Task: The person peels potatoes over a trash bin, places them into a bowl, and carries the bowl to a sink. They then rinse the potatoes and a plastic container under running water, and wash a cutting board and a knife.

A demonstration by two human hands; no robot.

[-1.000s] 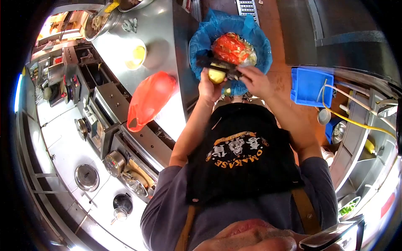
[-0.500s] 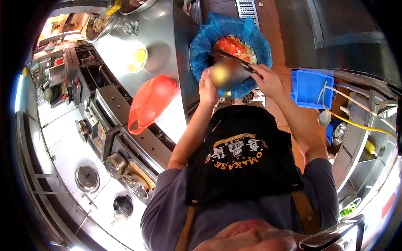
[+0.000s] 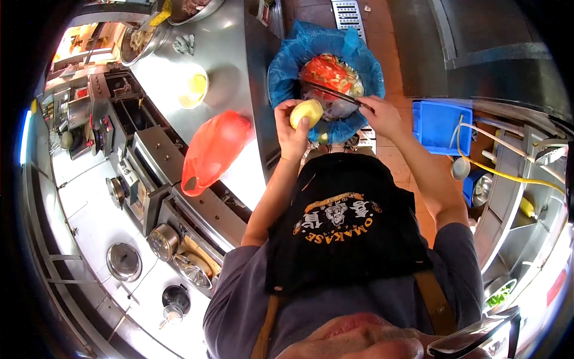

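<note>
A pale yellow peeled potato [image 3: 307, 114] is held in my left hand [image 3: 290, 133], its fingers wrapped around the lower left side. My right hand [image 3: 382, 116] grips the handle of a dark knife [image 3: 335, 93], whose blade points up and left, just above the potato and apart from it. Both hands are over the near part of a bin lined with a blue plastic bag [image 3: 287, 66]. Inside the bin lie red plastic and pale scraps [image 3: 329, 73].
Left of the bin, a steel counter [image 3: 230, 72] carries a red plastic bag [image 3: 218, 152], a bowl with yellow contents [image 3: 195, 88] and a crumpled cloth [image 3: 184, 44]. A blue crate [image 3: 439, 127] and a yellow hose [image 3: 508, 177] are at the right.
The knife has moved off the potato, which now shows clearly instead of blurred. My left hand has shifted slightly left and turned the potato.
</note>
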